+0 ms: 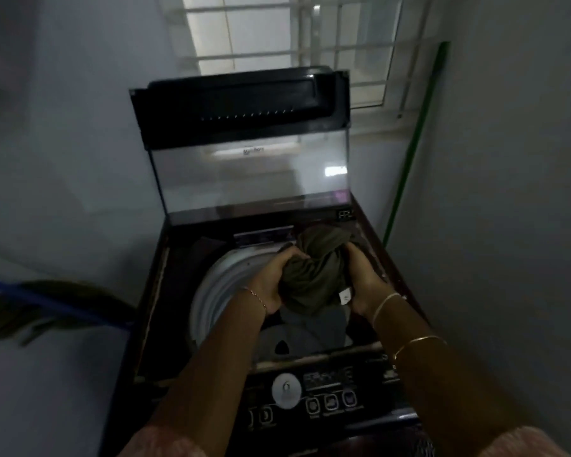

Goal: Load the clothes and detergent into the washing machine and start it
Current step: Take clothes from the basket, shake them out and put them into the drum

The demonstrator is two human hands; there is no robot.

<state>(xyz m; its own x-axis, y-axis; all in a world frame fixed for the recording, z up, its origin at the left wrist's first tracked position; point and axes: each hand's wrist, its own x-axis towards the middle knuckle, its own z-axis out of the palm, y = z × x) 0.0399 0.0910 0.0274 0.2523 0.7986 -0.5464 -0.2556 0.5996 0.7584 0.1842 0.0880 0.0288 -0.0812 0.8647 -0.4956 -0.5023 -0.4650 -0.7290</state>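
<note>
Right in the middle of the frame, both hands grip a bunched olive garment (314, 275) over the washing machine (152, 311) drum (lid (244, 153) up): left hand (274, 278) curled on its left side, right hand (363, 278) on its right. Grey clothes (310, 331) sit below it.

Washing machine (152, 324) as landmark: lid (244, 143) stands open at its back, control panel (310, 394) at its front edge. Bunched garment (310, 272) over the drum opening (211, 291), left hand (271, 278) and right hand (363, 278) on either side. Pole (416, 140) leans right of machine; window (294, 37) behind.
</note>
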